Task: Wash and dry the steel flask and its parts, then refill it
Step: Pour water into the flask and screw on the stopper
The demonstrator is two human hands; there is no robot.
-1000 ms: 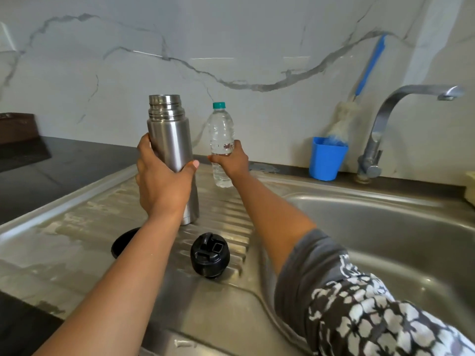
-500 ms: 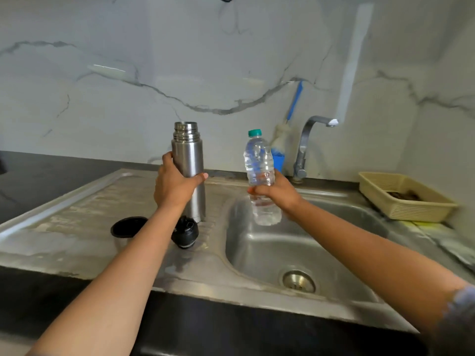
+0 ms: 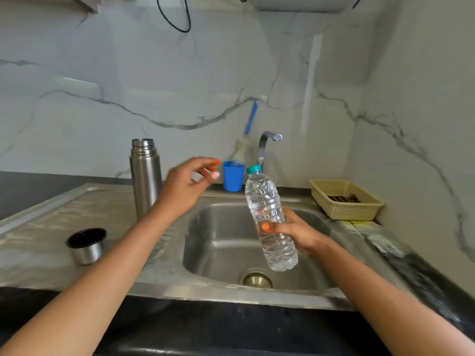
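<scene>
The uncapped steel flask stands upright on the drainboard, left of the basin. Its steel cup lid sits mouth-up near the drainboard's front left. The black stopper is hidden behind my left forearm. My left hand hovers in the air just right of the flask, fingers loosely spread, holding nothing. My right hand grips a clear plastic water bottle with a teal cap around its lower half, tilted over the sink basin.
A blue cup holding a bottle brush stands at the back beside the tap. A beige plastic basket sits on the counter to the right. Dark counter runs along the front edge and far left.
My left hand has let go of the flask and moved right, toward the bottle. My right hand has carried the bottle nearer, over the basin. The view has pulled back.
</scene>
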